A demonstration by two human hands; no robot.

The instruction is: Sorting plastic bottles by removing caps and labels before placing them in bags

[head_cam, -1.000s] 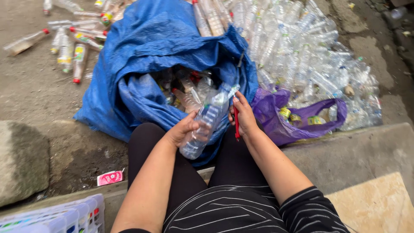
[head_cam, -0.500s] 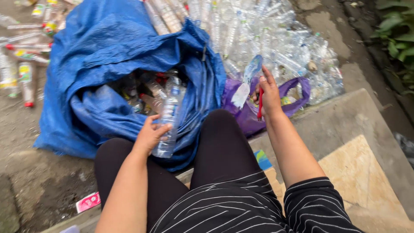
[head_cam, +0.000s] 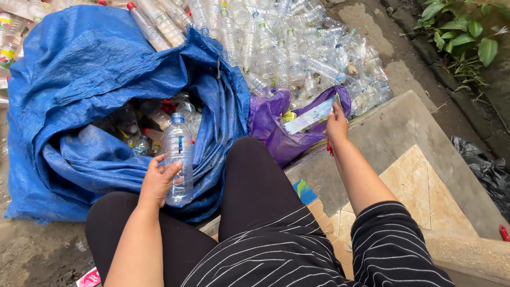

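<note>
My left hand [head_cam: 157, 180] grips a clear plastic bottle [head_cam: 178, 154] with a blue cap, held upright over the mouth of a big blue woven sack [head_cam: 79, 79]. Inside the sack lie several more bottles [head_cam: 154, 119]. My right hand [head_cam: 337, 123] is stretched out to the right and holds a torn-off bottle label [head_cam: 311, 116], white and blue, above an open purple plastic bag [head_cam: 271, 127]. A small red tool [head_cam: 329, 147] pokes out under that hand. I sit with my knees up, in black trousers and a striped top.
A large heap of clear label-free bottles [head_cam: 287, 48] fills the ground beyond the sack and bag. A concrete and tile step [head_cam: 419, 165] lies at my right, with a black bag [head_cam: 486, 167] and green plants [head_cam: 462, 37] past it.
My right hand has pulled the label off and carried it right, over the purple bag. My left hand has stood the bottle upright. The view has swung right.
</note>
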